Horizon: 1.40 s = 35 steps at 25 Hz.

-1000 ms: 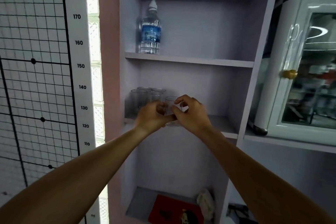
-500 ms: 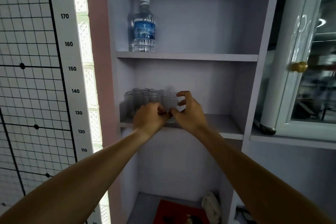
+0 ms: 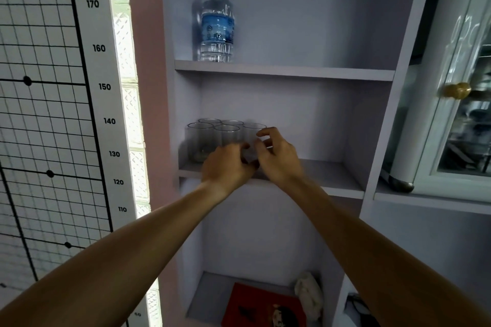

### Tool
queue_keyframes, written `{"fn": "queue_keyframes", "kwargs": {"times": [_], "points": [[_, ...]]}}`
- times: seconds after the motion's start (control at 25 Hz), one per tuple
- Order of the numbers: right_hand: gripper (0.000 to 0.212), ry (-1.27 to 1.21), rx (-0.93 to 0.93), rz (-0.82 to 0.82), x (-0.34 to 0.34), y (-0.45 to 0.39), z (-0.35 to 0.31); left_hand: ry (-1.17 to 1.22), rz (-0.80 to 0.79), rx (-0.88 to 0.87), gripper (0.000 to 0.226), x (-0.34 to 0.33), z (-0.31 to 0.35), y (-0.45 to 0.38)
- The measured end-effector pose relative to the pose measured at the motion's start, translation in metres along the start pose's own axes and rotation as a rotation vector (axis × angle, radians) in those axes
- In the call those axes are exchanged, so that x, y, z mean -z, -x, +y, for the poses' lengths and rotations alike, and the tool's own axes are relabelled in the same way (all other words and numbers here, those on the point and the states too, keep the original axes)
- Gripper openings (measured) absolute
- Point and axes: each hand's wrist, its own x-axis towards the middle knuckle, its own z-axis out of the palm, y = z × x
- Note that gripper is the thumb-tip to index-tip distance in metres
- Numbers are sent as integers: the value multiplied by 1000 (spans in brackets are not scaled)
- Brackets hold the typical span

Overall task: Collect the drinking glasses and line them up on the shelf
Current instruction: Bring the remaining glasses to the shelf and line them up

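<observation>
A tall lilac shelving unit fills the view, and its middle shelf (image 3: 332,175) carries a cluster of five clear drinking glasses (image 3: 225,135) at its left end, two behind and three in front, so the collecting looks largely done, though whether more glasses wait elsewhere cannot be told. Both hands reach in at the front of the shelf. The left hand (image 3: 228,164) is curled before the glasses, its grip hidden, and the right hand (image 3: 276,154) hovers with loosely bent fingers at the rightmost glass (image 3: 252,133), apparently straightening the row.
</observation>
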Motion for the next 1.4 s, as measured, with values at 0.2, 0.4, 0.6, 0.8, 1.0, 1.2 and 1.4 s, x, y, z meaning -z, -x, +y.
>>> {"fn": "queue_keyframes", "kwargs": {"times": [0.2,0.4,0.6,0.8,1.0,1.2,1.4], "points": [[21,29,7,-5,-4,-2,-2,16,-34,4,23,0,-2,0],[18,66,7,10,-6,-6,-1,36,-32,6,32,4,-13,-1],[29,62,73,-32,-20,-3,-12,45,80,12,34,15,-36,4],[39,90,108,-116,-35,-4,-27,70,101,-49,21,22,-53,8],[33,105,116,-88,-35,-6,-22,21,128,-53,20,17,-50,12],[36,65,101,-18,-13,0,-2,-34,182,-170,21,3,-33,15],[31,90,100,52,16,5,12,-42,178,-190,23,-15,-8,10]]}}
